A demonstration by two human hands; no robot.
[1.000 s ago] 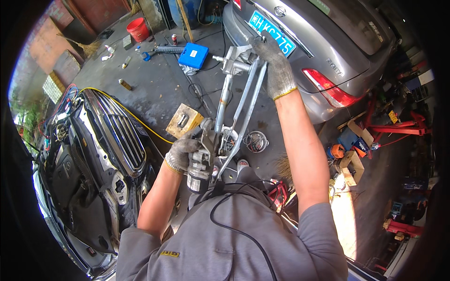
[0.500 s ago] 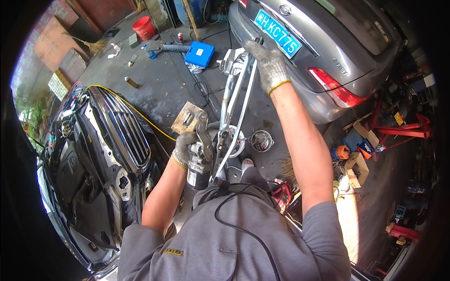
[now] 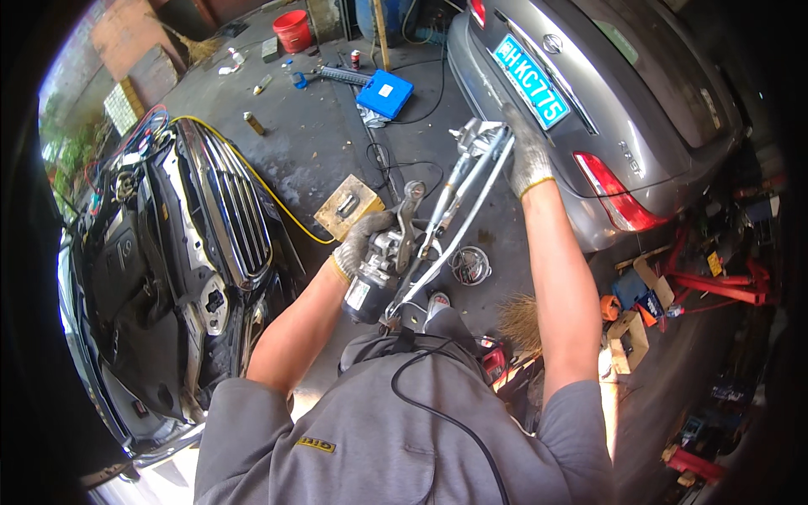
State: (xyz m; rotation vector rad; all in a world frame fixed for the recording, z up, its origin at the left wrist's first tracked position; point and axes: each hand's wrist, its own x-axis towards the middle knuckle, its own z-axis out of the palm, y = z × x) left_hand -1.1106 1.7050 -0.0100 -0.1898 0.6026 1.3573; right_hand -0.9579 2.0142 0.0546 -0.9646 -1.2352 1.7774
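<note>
A wiper linkage (image 3: 461, 183) with its motor (image 3: 368, 295) is held up in front of me, slanting from my waist toward the rear of the grey car. My gloved left hand (image 3: 362, 240) is closed round the motor end, beside a metal crank arm (image 3: 410, 206). At the far end of the long silvery rods, my gloved right hand (image 3: 530, 156) is against the linkage, its fingers pointing away from me. The thumb and grip on that side are partly hidden.
On the left stands a car with its engine bay (image 3: 135, 295) exposed; a grey car (image 3: 606, 126) is at the upper right. A wooden block (image 3: 349, 202), a blue case (image 3: 385, 94), a round container (image 3: 470, 265) and a red bucket (image 3: 292, 32) are on the floor. A red stand (image 3: 724, 286) is at right.
The linkage has swung rightward, with both hands shifting right. My right hand has turned and its fingers look straighter than before. The view has also shifted.
</note>
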